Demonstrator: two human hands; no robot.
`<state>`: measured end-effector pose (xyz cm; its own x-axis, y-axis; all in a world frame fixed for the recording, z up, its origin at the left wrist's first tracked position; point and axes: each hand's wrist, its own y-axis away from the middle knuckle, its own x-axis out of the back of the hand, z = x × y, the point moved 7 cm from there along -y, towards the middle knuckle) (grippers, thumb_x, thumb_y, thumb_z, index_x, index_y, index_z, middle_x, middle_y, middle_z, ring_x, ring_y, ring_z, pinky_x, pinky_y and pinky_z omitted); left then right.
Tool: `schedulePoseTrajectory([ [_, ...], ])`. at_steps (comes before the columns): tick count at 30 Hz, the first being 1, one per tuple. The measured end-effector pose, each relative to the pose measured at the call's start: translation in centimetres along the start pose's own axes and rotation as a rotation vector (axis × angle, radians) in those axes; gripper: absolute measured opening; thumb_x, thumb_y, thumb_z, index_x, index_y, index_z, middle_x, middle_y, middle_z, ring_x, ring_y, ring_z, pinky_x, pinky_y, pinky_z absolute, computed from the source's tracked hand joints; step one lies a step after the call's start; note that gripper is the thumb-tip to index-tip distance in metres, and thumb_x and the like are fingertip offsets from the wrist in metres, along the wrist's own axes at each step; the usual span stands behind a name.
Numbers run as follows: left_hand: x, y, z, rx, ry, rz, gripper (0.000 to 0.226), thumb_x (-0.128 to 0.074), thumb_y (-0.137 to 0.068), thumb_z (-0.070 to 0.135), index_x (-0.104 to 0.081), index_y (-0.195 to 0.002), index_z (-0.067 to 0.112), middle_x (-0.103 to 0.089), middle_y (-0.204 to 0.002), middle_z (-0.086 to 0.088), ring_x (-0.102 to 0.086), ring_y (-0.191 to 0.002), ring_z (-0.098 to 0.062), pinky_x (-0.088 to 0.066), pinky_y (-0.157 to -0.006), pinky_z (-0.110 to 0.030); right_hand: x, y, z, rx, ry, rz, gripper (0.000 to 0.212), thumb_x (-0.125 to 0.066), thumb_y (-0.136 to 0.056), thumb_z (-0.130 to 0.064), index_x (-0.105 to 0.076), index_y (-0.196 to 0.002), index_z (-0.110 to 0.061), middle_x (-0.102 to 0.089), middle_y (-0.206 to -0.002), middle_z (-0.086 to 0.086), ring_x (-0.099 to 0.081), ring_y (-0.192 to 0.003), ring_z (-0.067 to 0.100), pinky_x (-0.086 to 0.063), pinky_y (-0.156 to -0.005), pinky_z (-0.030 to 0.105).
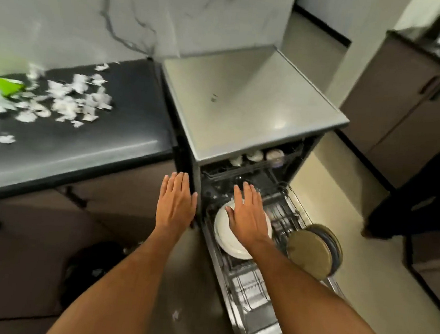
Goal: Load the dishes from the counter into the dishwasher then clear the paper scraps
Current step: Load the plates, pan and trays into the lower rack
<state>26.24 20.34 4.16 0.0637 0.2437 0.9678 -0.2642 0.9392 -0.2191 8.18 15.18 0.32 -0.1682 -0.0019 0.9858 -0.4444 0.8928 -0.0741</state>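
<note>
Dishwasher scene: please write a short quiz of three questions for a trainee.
1. True or false: the paper scraps are already cleared from the black counter.
2. Which hand is over the white plates in the lower rack? A) left hand B) right hand
3. Fill in: the olive plates stand at the rack's ___ side.

Key: 1 false; 2 B; 3 right.

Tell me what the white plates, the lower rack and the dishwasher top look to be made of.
White plates: probably glazed ceramic, smooth and glossy with soft highlights. Lower rack: coated metal wire, judging by its thin dark grid of bars. Dishwasher top: brushed metal or a metal-look panel; grey, satiny, with broad reflections.
</note>
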Motion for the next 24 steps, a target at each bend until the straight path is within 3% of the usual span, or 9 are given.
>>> schedulePoseTrajectory([
  [13, 19.3, 6.3, -29.1, 0.412, -0.138, 0.193, 0.065, -0.058, -0.097, 0.037, -0.042, -0.147, -0.002, -0.048, -0.148, -0.02, -0.039, -0.143, -0.033, -0.021, -0.124, -0.046, 10.1, -7.0, -33.2, 0.401, -0.044, 0.188, 0.061, -0.056, -0.1, -0.036, -0.042, -0.151, -0.004, -0.043, -0.152, 0.025, -0.039, -0.143, 0.04, -0.033, -0.119, 0.053],
  [24, 27.8, 15.8, -45.0, 0.722, -0.175, 0.309, 0.065, -0.068, -0.089, 0.032, -0.049, -0.14, -0.003, -0.054, -0.14, -0.022, -0.046, -0.137, -0.035, -0.026, -0.122, -0.047, 10.8, -5.5, -55.7, 0.742, -0.047, 0.192, 0.064, -0.056, -0.1, -0.04, -0.041, -0.151, -0.003, -0.046, -0.148, 0.025, -0.043, -0.139, 0.039, -0.038, -0.115, 0.052],
])
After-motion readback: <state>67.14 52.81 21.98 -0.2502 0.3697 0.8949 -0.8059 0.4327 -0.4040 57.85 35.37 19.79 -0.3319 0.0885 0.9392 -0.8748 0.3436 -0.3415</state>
